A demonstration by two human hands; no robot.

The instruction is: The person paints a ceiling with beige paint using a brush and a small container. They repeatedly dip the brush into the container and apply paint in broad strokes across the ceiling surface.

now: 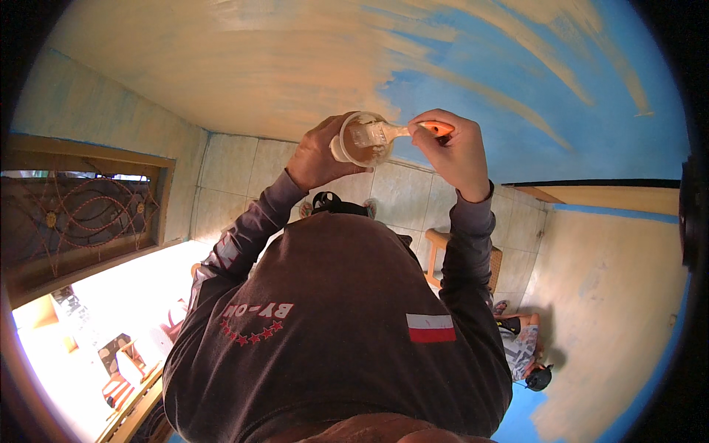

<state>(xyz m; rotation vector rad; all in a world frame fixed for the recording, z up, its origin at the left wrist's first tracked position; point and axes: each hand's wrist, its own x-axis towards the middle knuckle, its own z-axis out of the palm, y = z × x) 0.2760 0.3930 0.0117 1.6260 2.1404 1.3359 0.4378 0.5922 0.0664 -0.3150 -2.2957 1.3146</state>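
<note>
My left hand point(314, 151) is wrapped round a clear plastic cup point(362, 156) with cream-coloured paint in it, held up in front of me. My right hand point(454, 151) grips a paintbrush point(397, 131) with an orange handle. The brush's bristles are inside the cup and coated with pale paint. Ahead stands a wall point(517, 66) painted blue with broad cream and peach strokes across it.
A tiled floor point(399, 192) lies below, with a wooden chair point(436, 244) near my right arm. At the lower right, another person point(521, 347) is low beside a partly painted wall point(605, 288). On the left are a grilled window point(96, 210) and a bright opening.
</note>
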